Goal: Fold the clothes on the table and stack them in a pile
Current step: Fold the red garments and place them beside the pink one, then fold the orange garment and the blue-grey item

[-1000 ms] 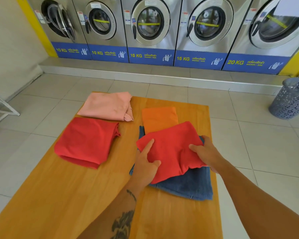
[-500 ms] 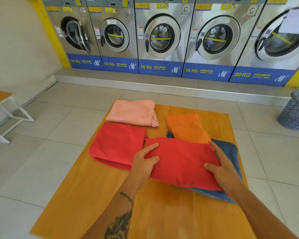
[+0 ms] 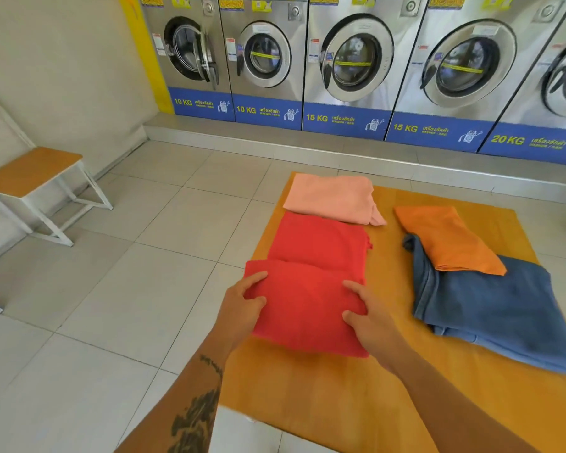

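A folded red cloth is held by both hands over the near edge of a second folded red cloth on the wooden table. My left hand grips its left side and my right hand grips its right side. Behind the red cloths lies a folded pink cloth. To the right, a folded orange cloth rests on folded blue jeans.
A row of washing machines stands on a raised step behind the table. A small wooden bench with white legs is at the left by the wall. Tiled floor surrounds the table.
Both hands have carried the folded red cloth left, off the blue jeans and onto the other red cloth. The camera has swung left, so the jeans and orange cloth now sit at the right.
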A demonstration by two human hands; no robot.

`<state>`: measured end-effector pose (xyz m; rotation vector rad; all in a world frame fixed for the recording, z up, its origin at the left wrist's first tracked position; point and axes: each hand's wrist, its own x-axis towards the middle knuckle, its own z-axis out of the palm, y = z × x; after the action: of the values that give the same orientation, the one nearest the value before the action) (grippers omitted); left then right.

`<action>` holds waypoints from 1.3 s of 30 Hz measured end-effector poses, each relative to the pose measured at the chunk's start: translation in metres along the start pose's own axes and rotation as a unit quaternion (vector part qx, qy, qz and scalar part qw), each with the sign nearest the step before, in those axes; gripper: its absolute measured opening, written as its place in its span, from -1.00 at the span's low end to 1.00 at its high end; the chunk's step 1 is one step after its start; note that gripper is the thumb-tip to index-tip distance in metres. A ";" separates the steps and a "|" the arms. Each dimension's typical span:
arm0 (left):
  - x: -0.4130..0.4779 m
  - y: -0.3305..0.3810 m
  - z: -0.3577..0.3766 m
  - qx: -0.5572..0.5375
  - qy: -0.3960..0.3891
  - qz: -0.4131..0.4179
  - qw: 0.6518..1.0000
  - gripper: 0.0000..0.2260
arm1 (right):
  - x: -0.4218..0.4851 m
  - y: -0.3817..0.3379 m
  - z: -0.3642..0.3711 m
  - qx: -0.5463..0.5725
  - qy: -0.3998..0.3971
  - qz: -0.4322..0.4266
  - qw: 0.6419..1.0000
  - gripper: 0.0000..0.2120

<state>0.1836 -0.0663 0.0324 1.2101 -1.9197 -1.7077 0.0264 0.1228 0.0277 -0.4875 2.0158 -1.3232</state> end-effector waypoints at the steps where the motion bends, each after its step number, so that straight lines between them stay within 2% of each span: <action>1: 0.000 -0.010 -0.007 0.042 -0.008 -0.011 0.999 -0.52 | -0.001 0.008 0.009 -0.014 -0.018 0.023 0.999 -0.46; 3: 0.001 -0.029 -0.016 0.109 -0.027 -0.028 0.993 -0.50 | -0.004 0.018 0.022 -0.034 -0.029 0.062 0.997 -0.36; 7: 0.006 -0.039 -0.018 0.137 -0.042 0.006 0.990 -0.48 | 0.000 0.027 0.024 -0.077 0.012 0.071 0.994 -0.21; 13: 0.021 -0.034 -0.006 0.190 -0.052 0.067 0.978 -0.50 | -0.005 0.031 0.016 -0.065 0.002 0.105 0.992 -0.14; 16: 0.026 -0.028 -0.003 0.217 -0.008 0.069 0.974 -0.57 | -0.005 0.026 0.005 -0.093 -0.013 0.115 0.989 -0.20; 19: 0.029 -0.007 0.003 0.206 0.067 0.085 0.973 -0.62 | 0.000 0.013 -0.024 -0.141 0.019 0.097 0.985 -0.27; 23: 0.034 0.037 0.037 0.182 0.090 0.159 0.966 -0.68 | 0.010 0.001 -0.083 -0.075 0.053 0.109 0.990 -0.33; 28: 0.044 0.085 0.131 0.182 0.054 0.264 0.946 -0.66 | 0.022 0.003 -0.167 0.019 0.120 0.125 0.985 -0.38; 32: 0.041 0.106 0.224 0.220 -0.036 0.301 0.927 -0.65 | 0.031 0.020 -0.229 0.017 0.155 0.135 0.979 -0.36; 36: 0.049 0.108 0.304 0.311 -0.124 0.301 0.893 -0.55 | 0.051 0.038 -0.272 0.091 0.164 0.160 0.969 -0.33; 39: 0.061 0.103 0.347 0.371 -0.152 0.294 0.868 -0.50 | 0.067 0.049 -0.291 0.153 0.153 0.160 0.963 -0.23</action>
<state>-0.1360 0.1136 0.0230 0.4108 -2.8889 -0.8789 -0.2242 0.2930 0.0376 0.1912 1.9689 -1.5336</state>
